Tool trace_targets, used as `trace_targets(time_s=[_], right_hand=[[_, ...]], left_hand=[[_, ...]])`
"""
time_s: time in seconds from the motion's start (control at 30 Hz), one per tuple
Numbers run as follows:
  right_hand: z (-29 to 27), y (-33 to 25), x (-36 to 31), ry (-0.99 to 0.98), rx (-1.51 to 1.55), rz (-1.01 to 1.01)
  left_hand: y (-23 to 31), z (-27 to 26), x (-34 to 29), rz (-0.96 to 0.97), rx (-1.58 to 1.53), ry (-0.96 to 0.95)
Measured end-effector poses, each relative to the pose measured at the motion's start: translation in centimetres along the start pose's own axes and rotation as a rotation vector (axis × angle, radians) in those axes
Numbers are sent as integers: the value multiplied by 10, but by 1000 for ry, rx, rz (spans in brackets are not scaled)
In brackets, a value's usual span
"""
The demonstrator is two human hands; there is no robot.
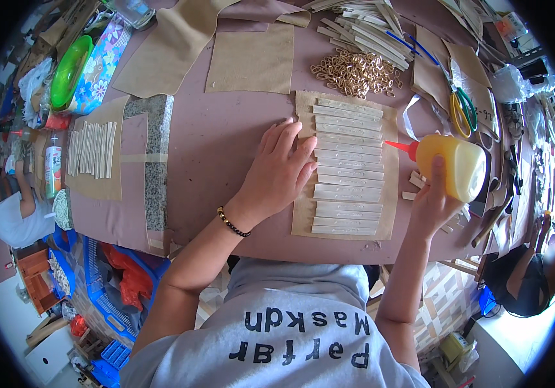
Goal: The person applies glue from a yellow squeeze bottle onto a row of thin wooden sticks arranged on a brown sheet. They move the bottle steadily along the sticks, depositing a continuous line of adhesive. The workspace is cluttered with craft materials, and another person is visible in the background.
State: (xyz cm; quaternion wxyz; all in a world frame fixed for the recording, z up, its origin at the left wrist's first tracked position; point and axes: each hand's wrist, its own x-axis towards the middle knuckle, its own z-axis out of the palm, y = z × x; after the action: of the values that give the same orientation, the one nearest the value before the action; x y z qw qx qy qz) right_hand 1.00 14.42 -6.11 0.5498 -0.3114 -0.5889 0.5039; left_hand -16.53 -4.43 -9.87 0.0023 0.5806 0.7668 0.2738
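Note:
My right hand (438,197) is wrapped round a squeeze bottle (455,165) of yellow liquid, tilted so its red nozzle (399,146) points left. The nozzle tip is at the right ends of several pale flat strips (348,173), laid in a column on a tan sheet (303,223). Shiny clear streaks, like glue, lie along the strips. With fingers apart and nothing in it, my left hand (280,165) rests at the sheet's left edge, fingertips near the strips' left ends.
Behind the sheet lie a heap of gold metal rings (355,71) and a bundle of loose strips (371,32). Scissors (462,110) lie at the right. More strips (93,150) sit on another sheet at left. Two other people (22,210) (530,278) are at the sides.

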Motion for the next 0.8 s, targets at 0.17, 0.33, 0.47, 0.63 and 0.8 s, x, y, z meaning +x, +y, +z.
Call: trace_targets(time_s=[0.17, 0.33, 0.47, 0.63, 0.8], right_hand=[[25, -20, -10, -13, 328, 117], [48, 1, -24, -144, 268, 130], [60, 7, -30, -221, 126, 98], [55, 14, -30, -224, 63, 130], [44, 1, -24, -168, 165, 86]], left_hand=[[-1, -3, 0, -2, -44, -35], [1, -8, -5, -28, -46, -73], [7, -10, -13, -21, -12, -69], [9, -10, -14, -15, 23, -70], [8, -6, -13, -9, 32, -54]])
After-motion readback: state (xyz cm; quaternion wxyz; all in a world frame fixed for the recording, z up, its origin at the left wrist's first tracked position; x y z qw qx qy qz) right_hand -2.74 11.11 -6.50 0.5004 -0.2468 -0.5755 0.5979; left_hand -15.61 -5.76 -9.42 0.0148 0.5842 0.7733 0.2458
